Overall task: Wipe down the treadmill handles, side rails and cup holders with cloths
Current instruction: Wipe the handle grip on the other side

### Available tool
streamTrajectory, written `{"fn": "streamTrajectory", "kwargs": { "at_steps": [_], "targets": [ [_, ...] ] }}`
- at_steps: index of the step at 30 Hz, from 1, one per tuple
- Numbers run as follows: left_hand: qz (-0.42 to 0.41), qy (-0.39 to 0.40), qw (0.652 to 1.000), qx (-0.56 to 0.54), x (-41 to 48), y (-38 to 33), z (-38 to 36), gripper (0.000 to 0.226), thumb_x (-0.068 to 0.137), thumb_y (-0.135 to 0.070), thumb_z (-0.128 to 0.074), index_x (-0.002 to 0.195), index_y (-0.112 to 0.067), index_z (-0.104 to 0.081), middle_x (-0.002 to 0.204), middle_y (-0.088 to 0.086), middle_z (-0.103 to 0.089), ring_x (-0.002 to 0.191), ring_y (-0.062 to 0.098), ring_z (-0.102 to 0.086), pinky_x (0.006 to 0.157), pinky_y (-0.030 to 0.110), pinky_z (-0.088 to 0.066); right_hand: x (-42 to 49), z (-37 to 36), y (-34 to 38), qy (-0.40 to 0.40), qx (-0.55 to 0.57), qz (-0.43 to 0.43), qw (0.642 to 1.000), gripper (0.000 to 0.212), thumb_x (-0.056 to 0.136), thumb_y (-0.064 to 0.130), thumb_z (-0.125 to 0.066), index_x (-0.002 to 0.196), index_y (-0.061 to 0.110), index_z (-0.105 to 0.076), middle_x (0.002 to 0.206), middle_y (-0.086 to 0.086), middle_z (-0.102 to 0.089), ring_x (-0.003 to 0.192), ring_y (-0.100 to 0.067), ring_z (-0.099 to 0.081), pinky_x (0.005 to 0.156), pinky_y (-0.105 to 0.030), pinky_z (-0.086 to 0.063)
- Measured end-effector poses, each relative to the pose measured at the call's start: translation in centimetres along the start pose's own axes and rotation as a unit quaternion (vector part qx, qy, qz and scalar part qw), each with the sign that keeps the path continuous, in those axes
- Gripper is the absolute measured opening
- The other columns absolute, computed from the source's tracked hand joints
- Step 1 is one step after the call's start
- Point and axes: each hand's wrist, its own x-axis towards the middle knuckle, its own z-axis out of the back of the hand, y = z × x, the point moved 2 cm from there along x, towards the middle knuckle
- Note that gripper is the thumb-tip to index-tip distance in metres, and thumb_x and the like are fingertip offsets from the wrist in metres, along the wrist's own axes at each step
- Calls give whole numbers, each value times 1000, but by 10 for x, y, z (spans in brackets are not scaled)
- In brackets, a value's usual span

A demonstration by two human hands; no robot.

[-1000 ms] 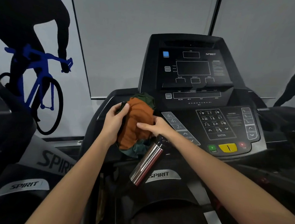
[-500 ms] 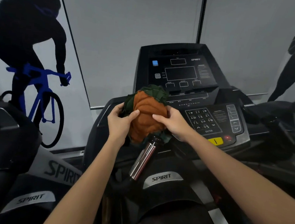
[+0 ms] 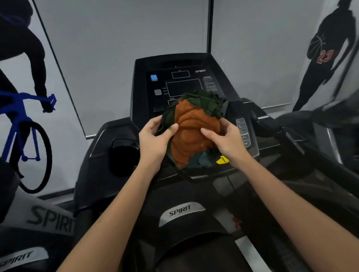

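I hold cloth bundle [image 3: 193, 132] up before treadmill console [image 3: 179, 81]; left hand [image 3: 154, 138] grip pinches green edge, right hand [image 3: 228, 140] grip pinches orange layer, likely separating one cloth for wiping.

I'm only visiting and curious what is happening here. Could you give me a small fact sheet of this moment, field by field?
place: gym, facing a treadmill console marked SPIRIT
left hand: grips the left edge of the bundle of cloths
right hand: pinches the bundle's right side
bundle: orange cloth in front, dark green and teal behind, held before the console
cup holder: left of the hands, too dark to see inside
yellow button: shows just below the right hand
wiping: not on a handle, rail or cup holder yet
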Motion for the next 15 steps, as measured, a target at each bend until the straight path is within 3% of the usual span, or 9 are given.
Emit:
{"fn": "streamTrajectory", "kwargs": {
  "at_steps": [3, 6, 8, 12, 15],
  "targets": [
    [21, 22, 1000, 0, -14, 13, -19, 23, 81, -6, -69, 99, -18, -63, 101, -2, -68, 99, 11, -64, 85, 23, -54, -13, 24, -13, -11, -38, -18, 999, 18, 81, 15, -70, 91, 26, -60, 96, 4, -66, 82, 3, -65, 73, -13, -53],
    [42, 45, 998, 4, -24, 27, -34, 22, 82, -5, -67, 101, -16, -62, 99, -3, -67, 96, 11, -64, 84, 24, -54, -19, 44, -30, -39, -75, -43, 996, 22, 79, 22, -72, 99, 19, -64, 111, -9, -61, 100, -15, -61, 88, -29, -52],
    [62, 64, 996, 5, -29, 35, -42, 19, 84, -6, -66, 100, -16, -63, 98, -2, -68, 95, 13, -65, 83, 27, -55, -21, 56, -39, -49, -114, -48, 991, 34, 76, 30, -73, 105, 14, -66, 115, -13, -56, 104, -18, -58, 92, -32, -51],
    [114, 127, 985, 1, -36, 52, -62, 15, 85, -5, -63, 95, -16, -65, 96, 3, -70, 96, 21, -65, 83, 31, -54, -22, 79, -51, -66, -152, -46, 985, 19, 78, 25, -72, 97, 20, -69, 102, -13, -65, 94, -18, -63, 90, -37, -52],
    [160, 223, 961, -19, -39, 68, -83, 15, 85, -5, -61, 96, -13, -66, 99, 9, -69, 99, 27, -64, 87, 38, -53, -23, 98, -62, -68, -147, -70, 984, 11, 81, 18, -69, 83, 28, -65, 79, -7, -68, 75, -20, -63, 72, -35, -53]
  ]
}}
